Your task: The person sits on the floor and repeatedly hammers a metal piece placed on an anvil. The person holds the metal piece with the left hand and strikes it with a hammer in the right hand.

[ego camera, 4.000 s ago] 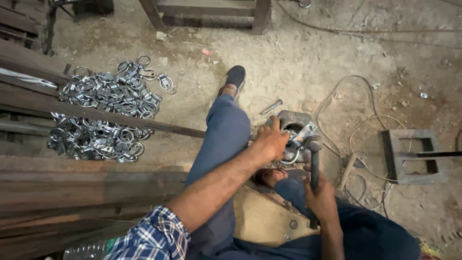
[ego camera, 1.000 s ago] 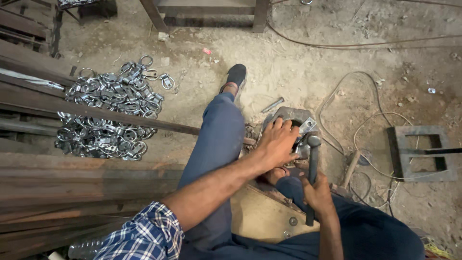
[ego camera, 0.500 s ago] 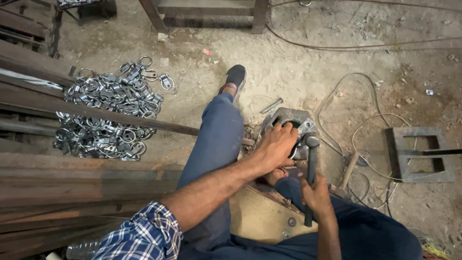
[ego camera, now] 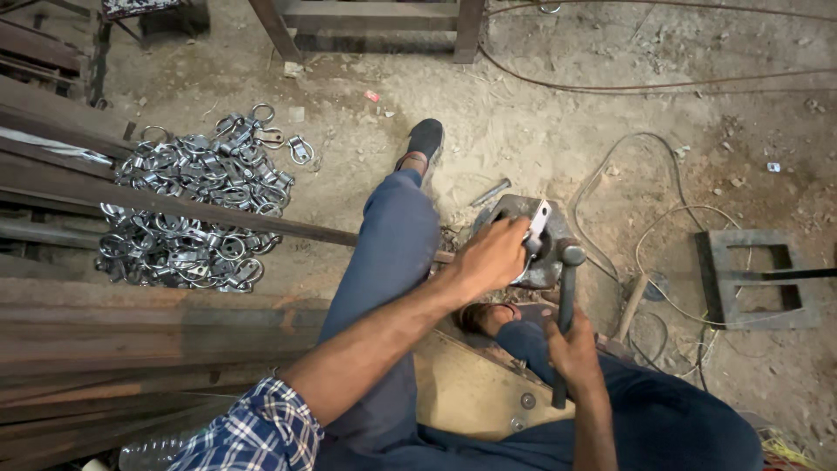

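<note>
Head view, left hand (ego camera: 493, 257) pressed on metal strip (ego camera: 537, 220) atop iron block (ego camera: 527, 240) at centre, right hand (ego camera: 574, 353) fisted around hammer (ego camera: 565, 327) at five o'clock, ring pile (ego camera: 196, 205) lay at nine o'clock.

There is a single view, from a camera worn on the person's head, looking steeply down and a little forward over their own body. The dirt floor (ego camera: 540, 122) fills the upper half of the frame and lies farthest from the lens. The person's own arms enter from the bottom edge, the plaid sleeve (ego camera: 253, 432) at lower left being nearest. The left hand (ego camera: 493, 257) and right hand (ego camera: 571, 353) sit just right of centre, at arm's reach. The outstretched leg (ego camera: 392, 253) runs up the middle of the frame, its shoe (ego camera: 425, 139) pointing toward the top edge. No second view shares the scene.
</note>
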